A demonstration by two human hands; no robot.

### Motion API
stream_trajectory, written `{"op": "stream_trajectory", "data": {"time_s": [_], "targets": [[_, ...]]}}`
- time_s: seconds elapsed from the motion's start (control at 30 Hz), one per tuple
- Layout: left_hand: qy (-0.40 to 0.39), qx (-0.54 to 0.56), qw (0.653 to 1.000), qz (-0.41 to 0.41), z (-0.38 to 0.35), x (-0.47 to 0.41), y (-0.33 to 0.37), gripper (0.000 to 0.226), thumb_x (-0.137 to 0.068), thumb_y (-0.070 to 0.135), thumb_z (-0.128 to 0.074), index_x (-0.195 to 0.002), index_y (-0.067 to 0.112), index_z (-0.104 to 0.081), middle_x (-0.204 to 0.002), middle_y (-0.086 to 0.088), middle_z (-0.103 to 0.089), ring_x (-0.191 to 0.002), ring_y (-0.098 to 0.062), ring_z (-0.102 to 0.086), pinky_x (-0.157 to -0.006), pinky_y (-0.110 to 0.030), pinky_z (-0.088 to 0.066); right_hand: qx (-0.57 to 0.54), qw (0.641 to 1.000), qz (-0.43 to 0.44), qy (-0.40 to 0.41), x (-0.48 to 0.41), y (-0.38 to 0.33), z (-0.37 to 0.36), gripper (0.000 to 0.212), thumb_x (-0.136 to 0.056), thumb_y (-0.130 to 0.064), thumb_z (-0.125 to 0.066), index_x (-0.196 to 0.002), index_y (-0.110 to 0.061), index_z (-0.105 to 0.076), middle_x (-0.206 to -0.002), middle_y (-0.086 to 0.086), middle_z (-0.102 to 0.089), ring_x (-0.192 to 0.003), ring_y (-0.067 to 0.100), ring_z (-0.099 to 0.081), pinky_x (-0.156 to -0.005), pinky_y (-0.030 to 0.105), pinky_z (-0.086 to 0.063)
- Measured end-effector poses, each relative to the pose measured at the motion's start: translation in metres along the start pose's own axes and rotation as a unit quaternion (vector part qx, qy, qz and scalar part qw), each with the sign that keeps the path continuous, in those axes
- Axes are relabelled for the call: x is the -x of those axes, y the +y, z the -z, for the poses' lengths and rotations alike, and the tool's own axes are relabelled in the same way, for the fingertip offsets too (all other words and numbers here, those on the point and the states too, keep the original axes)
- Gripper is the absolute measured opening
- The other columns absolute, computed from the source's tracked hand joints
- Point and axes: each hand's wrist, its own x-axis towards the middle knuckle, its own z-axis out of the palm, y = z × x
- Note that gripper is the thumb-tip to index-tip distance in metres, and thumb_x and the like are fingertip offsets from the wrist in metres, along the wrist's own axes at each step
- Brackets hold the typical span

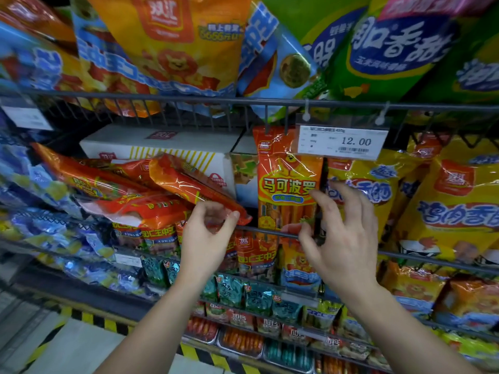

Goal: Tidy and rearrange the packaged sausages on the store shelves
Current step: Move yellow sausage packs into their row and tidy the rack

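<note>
the left hand (208,236) is up at the middle shelf, fingers curled in, thumb and fingertips nipping the lower end of a tilted orange-red pack (189,182) of sausages. that pack lies slantwise, its high end toward 10 o'clock and its held end toward 4 o'clock. it sits on top of a heap of red packs (151,209) lying askew behind the shelf's front rail (421,259).

at 3 o'clock of it, just beside its low tip, an upright orange pack (286,184) stands on end behind the rail, with sausages showing through its clear lower half. the right hand (343,238) is at that pack's 4 o'clock, fingers spread wide and only loosely bent. the forefinger tip reaches the pack's right edge and the thumb lies near its bottom corner by the rail. from here it looks like a light touch, the hand splayed and not gripping the pack.

behind the heap, toward 12 o'clock, sits a white carton (162,147). a price tag (341,143) reading 12.00 hangs from the upper wire rail (189,96) at the upright pack's 1 o'clock, overlapping its top corner. yellow bags (459,201) fill the shelf out at 3 o'clock and blue packs (40,211) crowd 9 o'clock. green bags (391,49) lean out at 1 o'clock on the shelf above.
</note>
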Motion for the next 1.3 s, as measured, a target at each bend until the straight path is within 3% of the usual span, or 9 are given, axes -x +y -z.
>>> {"op": "stream_trajectory", "data": {"time_s": [0.1,0.37,0.57,0.7,0.8,0.93,1.0,1.1,1.3], "targets": [[-0.013,-0.005,1.000,0.012,0.020,-0.001,-0.014,0.017,-0.088,0.035,-0.071,-0.093,0.022,-0.062,-0.090,0.012,-0.065,-0.087,0.005,-0.057,-0.070,-0.010,-0.044,-0.041,0.999,0.025,-0.014,-0.004,-0.019,-0.009,0.043,-0.083,-0.023,-0.066,-0.123,-0.009,-0.062,-0.128,0.016,-0.054,-0.119,0.036,-0.050,-0.094,0.046,-0.044],[-0.100,-0.046,0.993,0.048,0.071,-0.010,-0.066,0.018,-0.089,0.045,-0.065,-0.080,0.030,-0.070,-0.078,0.008,-0.072,-0.071,-0.009,-0.066,-0.069,-0.040,-0.055,-0.099,0.989,0.003,-0.106,-0.016,-0.089,-0.057,0.048,-0.086,-0.027,-0.064,-0.131,-0.012,-0.053,-0.125,0.007,-0.055,-0.115,0.026,-0.054,-0.086,0.039,-0.052],[-0.070,0.018,0.995,0.062,0.106,-0.033,-0.089,0.030,-0.084,0.031,-0.072,-0.059,0.024,-0.057,-0.048,0.016,-0.057,-0.049,0.000,-0.054,-0.051,-0.013,-0.036,-0.096,0.980,-0.009,-0.175,-0.028,-0.131,-0.089,0.058,-0.088,-0.037,-0.062,-0.140,-0.019,-0.044,-0.133,0.001,-0.053,-0.122,0.023,-0.052,-0.088,0.041,-0.054],[-0.075,0.070,0.994,0.046,0.124,-0.053,-0.107,0.022,-0.080,0.025,-0.078,-0.079,0.005,-0.070,-0.058,0.008,-0.064,-0.048,-0.007,-0.054,-0.048,-0.016,-0.037,-0.089,0.974,-0.034,-0.204,-0.039,-0.151,-0.105,0.067,-0.087,-0.036,-0.067,-0.145,-0.024,-0.037,-0.139,0.001,-0.050,-0.124,0.024,-0.051,-0.091,0.036,-0.051],[-0.088,0.069,0.994,0.014,0.130,-0.060,-0.113,0.022,-0.077,0.024,-0.082,-0.072,0.008,-0.067,-0.047,0.013,-0.056,-0.040,-0.003,-0.044,-0.046,-0.012,-0.029,-0.068,0.971,-0.050,-0.225,-0.046,-0.159,-0.115,0.073,-0.086,-0.036,-0.068,-0.149,-0.026,-0.032,-0.140,0.003,-0.050,-0.124,0.027,-0.052,-0.089,0.038,-0.050],[-0.093,0.086,0.992,-0.017,0.131,-0.068,-0.124,0.025,-0.074,0.033,-0.086,-0.083,0.020,-0.066,-0.063,0.019,-0.066,-0.055,0.003,-0.057,-0.055,-0.011,-0.040,-0.052,0.973,-0.076,-0.211,-0.048,-0.162,-0.124,0.069,-0.086,-0.029,-0.069,-0.147,-0.024,-0.038,-0.136,0.005,-0.054,-0.120,0.030,-0.054,-0.088,0.042,-0.052],[-0.104,0.095,0.990,-0.019,0.132,-0.072,-0.128,0.045,-0.072,0.047,-0.082,-0.105,0.021,-0.068,-0.087,0.013,-0.073,-0.079,-0.005,-0.068,-0.071,-0.025,-0.053,-0.057,0.974,-0.081,-0.201,-0.046,-0.161,-0.126,0.064,-0.085,-0.025,-0.070,-0.143,-0.020,-0.043,-0.133,0.007,-0.056,-0.118,0.032,-0.056,-0.088,0.043,-0.052],[-0.112,0.128,0.984,-0.042,0.133,-0.078,-0.126,0.063,-0.070,0.050,-0.083,-0.119,0.017,-0.061,-0.108,0.005,-0.072,-0.104,-0.014,-0.067,-0.091,-0.037,-0.053,-0.072,0.974,-0.092,-0.193,-0.045,-0.160,-0.127,0.059,-0.086,-0.021,-0.070,-0.140,-0.017,-0.046,-0.132,0.007,-0.057,-0.116,0.031,-0.056,-0.089,0.039,-0.048],[-0.124,0.146,0.981,-0.037,0.135,-0.086,-0.130,0.072,-0.065,0.060,-0.083,-0.119,0.019,-0.060,-0.111,0.002,-0.069,-0.105,-0.013,-0.066,-0.092,-0.040,-0.054,-0.106,0.971,-0.128,-0.174,-0.040,-0.160,-0.128,0.056,-0.088,-0.024,-0.071,-0.139,-0.018,-0.048,-0.130,0.003,-0.057,-0.116,0.022,-0.056,-0.088,0.023,-0.041]]}}
